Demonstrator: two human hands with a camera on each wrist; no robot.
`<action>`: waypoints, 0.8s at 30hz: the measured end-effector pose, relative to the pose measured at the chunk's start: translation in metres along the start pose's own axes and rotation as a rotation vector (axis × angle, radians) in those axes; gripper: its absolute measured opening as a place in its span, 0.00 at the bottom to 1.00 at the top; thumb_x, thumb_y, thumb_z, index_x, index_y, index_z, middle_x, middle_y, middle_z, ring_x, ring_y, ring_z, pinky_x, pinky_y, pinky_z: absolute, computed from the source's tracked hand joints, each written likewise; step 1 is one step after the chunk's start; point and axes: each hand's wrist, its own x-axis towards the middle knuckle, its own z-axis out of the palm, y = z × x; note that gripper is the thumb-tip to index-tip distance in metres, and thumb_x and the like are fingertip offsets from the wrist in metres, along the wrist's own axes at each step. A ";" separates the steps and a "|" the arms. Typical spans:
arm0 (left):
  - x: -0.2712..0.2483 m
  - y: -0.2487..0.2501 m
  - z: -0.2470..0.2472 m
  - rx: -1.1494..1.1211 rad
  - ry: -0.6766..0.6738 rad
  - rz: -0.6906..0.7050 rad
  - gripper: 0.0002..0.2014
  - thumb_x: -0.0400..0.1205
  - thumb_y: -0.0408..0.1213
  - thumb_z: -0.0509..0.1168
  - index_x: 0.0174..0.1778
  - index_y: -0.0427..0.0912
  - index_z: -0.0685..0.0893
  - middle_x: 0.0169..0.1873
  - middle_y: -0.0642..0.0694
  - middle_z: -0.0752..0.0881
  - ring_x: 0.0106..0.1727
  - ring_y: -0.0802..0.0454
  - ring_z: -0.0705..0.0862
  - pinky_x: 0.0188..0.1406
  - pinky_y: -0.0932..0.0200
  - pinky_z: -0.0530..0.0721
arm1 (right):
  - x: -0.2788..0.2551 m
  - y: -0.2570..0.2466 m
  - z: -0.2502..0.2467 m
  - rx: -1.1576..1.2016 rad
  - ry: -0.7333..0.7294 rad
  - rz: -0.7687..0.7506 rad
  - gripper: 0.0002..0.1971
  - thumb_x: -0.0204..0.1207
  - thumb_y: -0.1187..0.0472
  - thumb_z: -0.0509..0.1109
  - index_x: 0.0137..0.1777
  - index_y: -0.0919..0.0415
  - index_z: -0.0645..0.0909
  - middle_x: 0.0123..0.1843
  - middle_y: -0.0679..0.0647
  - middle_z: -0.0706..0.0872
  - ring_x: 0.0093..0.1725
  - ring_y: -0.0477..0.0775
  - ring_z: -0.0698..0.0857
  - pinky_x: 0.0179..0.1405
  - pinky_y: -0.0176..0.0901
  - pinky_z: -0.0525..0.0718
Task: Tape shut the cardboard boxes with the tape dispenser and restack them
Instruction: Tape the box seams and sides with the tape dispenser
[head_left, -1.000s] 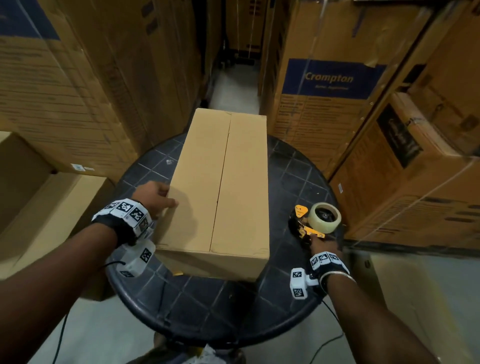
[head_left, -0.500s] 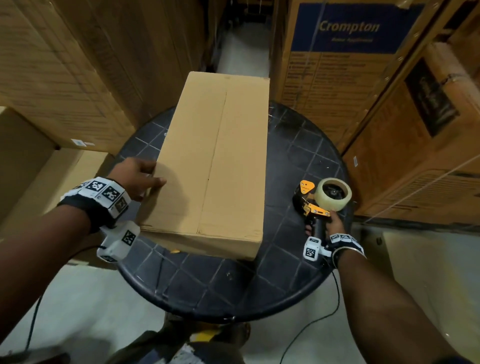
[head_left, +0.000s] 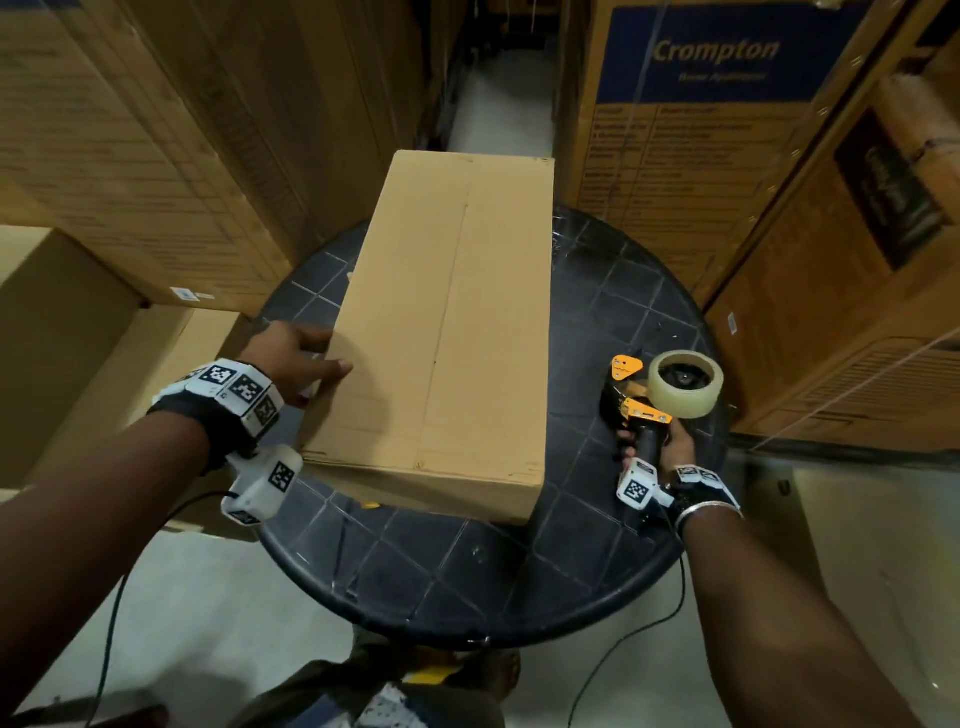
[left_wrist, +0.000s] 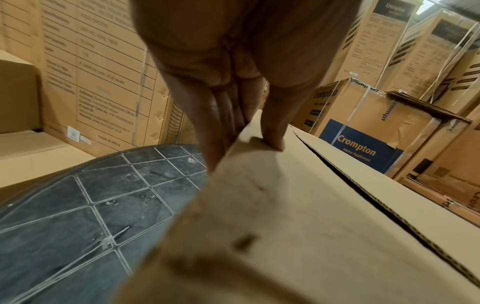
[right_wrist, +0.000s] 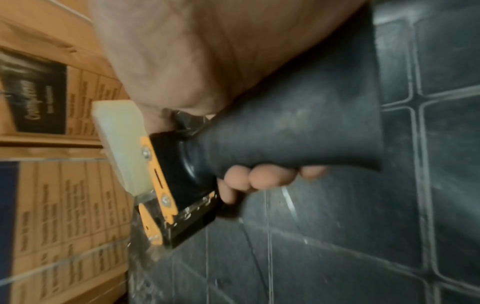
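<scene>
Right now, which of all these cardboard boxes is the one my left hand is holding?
The plain unprinted box lying on the round black table. Your left hand grips its left edge; the printed Crompton cartons stand untouched around it.

A round black table, scored with a pale grid of lines, was seen at the centre on a pale floor. Tall printed cartons were stacked close along the left, and a plain carton was set low beside them. On the right, a carton with a blue Crompton panel was bound with clear straps. A narrow aisle was left between the stacks.
</scene>
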 end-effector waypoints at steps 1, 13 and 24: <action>0.000 -0.001 0.001 -0.008 0.002 0.003 0.19 0.77 0.41 0.76 0.64 0.56 0.86 0.57 0.47 0.88 0.57 0.44 0.86 0.44 0.45 0.91 | -0.003 0.002 0.004 0.031 -0.004 -0.023 0.34 0.86 0.31 0.49 0.49 0.63 0.80 0.28 0.58 0.83 0.18 0.55 0.76 0.20 0.33 0.75; 0.000 0.007 -0.004 0.162 0.038 0.152 0.15 0.78 0.48 0.74 0.54 0.42 0.90 0.46 0.43 0.91 0.44 0.43 0.90 0.35 0.46 0.92 | -0.099 -0.051 0.081 -0.130 -0.095 -0.266 0.33 0.67 0.25 0.74 0.42 0.58 0.79 0.28 0.53 0.75 0.24 0.52 0.76 0.26 0.41 0.78; 0.056 0.034 -0.028 0.287 -0.080 0.315 0.16 0.81 0.50 0.70 0.56 0.41 0.89 0.49 0.41 0.91 0.51 0.43 0.89 0.46 0.54 0.88 | -0.212 -0.082 0.152 -0.291 -0.083 -0.316 0.42 0.80 0.24 0.54 0.40 0.68 0.82 0.23 0.55 0.74 0.18 0.53 0.73 0.23 0.41 0.74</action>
